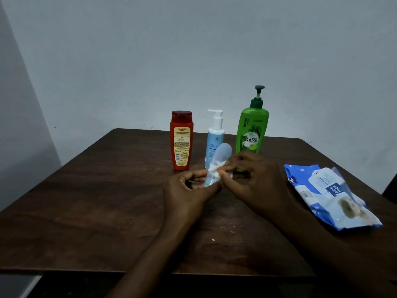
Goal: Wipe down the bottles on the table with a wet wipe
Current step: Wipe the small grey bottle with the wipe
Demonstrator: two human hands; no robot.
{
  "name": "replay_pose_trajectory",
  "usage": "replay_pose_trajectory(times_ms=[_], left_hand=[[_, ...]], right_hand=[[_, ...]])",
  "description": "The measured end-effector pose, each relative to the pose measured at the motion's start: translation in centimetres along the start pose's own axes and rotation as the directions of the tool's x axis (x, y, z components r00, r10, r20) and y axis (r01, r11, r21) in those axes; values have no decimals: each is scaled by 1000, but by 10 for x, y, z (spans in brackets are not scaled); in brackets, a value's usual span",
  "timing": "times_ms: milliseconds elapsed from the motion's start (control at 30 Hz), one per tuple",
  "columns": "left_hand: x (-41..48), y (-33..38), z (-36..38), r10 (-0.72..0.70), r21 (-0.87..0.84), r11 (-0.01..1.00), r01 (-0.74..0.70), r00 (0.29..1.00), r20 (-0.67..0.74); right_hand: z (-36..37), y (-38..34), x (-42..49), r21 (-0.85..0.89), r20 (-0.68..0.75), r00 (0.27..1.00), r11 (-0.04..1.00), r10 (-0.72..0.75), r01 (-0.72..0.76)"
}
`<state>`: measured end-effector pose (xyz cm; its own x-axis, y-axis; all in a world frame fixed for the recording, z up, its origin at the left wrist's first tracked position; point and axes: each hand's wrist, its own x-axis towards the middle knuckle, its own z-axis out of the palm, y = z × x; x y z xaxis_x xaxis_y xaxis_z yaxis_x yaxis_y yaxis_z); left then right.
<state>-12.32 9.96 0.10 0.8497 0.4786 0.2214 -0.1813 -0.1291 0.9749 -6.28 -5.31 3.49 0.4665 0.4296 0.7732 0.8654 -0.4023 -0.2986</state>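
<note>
A small pale blue bottle [221,155] is tilted above the middle of the brown table [107,201], cap end pointing away from me. My left hand [191,190] grips its lower end. My right hand [253,179] pinches a crumpled white wet wipe [214,171] against the bottle's side. Behind them stand three bottles: a red one [181,140], a light blue pump bottle [215,136], partly hidden by the held bottle, and a tall green pump bottle [252,127].
A blue and white pack of wet wipes [328,194] lies flat near the table's right edge. A few white crumbs [213,239] dot the tabletop in front of me. A plain wall stands close behind the table.
</note>
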Motion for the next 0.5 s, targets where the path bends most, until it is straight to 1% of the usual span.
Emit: replay_pose_trajectory(times_ms=[33, 100, 167, 267, 333, 400, 467, 500], left_hand=[[0, 0, 0, -5, -10, 1000, 5, 1000, 9], [1, -1, -1, -22, -20, 1000, 23, 999, 29], [3, -1, -3, -58, -43, 997, 60, 997, 42], [6, -1, -6, -110, -79, 990, 115, 992, 65], [5, 2, -6, -135, -111, 983, 145, 987, 92], [3, 5, -5, -172, -176, 966, 191, 978, 118], [1, 10, -5, -210, -269, 929, 253, 962, 176], [0, 12, -4, -222, -310, 909, 280, 952, 210]], right_hand=[[1, 4, 2, 36, -34, 998, 998, 61, -60], [4, 9, 8, 70, -112, 984, 989, 141, -134], [6, 10, 16, 80, -171, 969, 983, 177, -166], [10, 10, 28, 124, -215, 946, 968, 243, -220], [11, 12, 34, 241, -203, 903, 914, 378, -328], [13, 12, 34, 407, -152, 846, 812, 512, -419], [17, 8, 30, 540, -113, 815, 723, 569, -430], [19, 4, 27, 569, -118, 811, 708, 574, -418]])
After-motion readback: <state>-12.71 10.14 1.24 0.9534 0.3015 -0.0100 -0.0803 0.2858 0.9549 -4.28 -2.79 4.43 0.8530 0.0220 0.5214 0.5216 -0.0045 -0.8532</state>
